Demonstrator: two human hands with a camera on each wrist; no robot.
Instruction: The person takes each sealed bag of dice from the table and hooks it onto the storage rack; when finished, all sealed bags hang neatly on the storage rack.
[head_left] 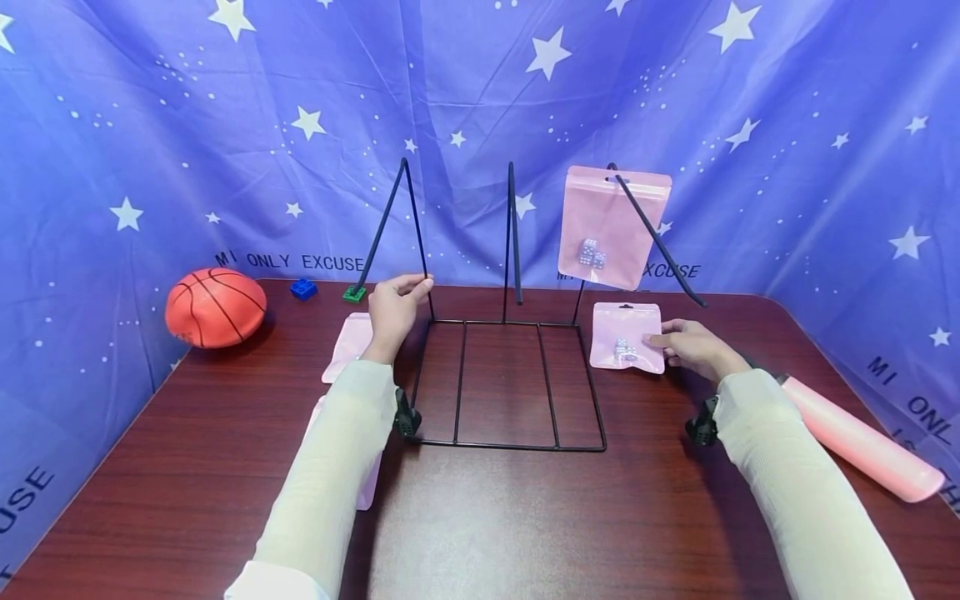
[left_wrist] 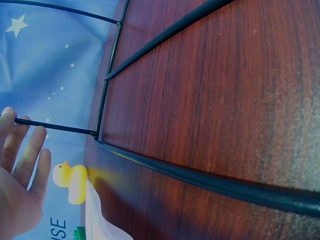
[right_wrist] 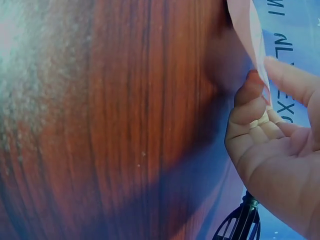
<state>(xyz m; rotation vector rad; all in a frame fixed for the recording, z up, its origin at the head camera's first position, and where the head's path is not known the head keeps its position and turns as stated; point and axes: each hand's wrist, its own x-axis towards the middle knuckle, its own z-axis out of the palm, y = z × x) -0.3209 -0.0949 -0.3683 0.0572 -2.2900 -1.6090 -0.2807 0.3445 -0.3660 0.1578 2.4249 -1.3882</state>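
1. We see our left hand [head_left: 392, 310] raised at the back-left corner of the black wire rack [head_left: 510, 383], its fingers [head_left: 417, 286] lightly pinching the slanted rod there; in the left wrist view the fingers [left_wrist: 20, 145] look fairly straight beside the rod, so we cannot be sure how firm the hold is.
2. Our right hand [head_left: 693, 346] rests on the desk [head_left: 525, 517] at the right edge of a pink pouch [head_left: 626, 336], thumb and fingers [right_wrist: 250, 107] pinching that edge, as the right wrist view shows.
3. This pouch lies flat just right of the rack's base, with small dice inside.
4. A second pink pouch with dice [head_left: 611, 225] hangs on the rack's right-hand peg, above the first.
5. More pink pouches [head_left: 347, 343] lie on the desk left of the rack, partly under our left sleeve.
6. Further left sit an orange ball [head_left: 215, 306], a blue brick [head_left: 303, 288] and a green brick [head_left: 354, 293].
7. A pink cylinder [head_left: 862, 446] lies by our right forearm.
8. A yellow duck [left_wrist: 70, 181] appears only in the left wrist view.
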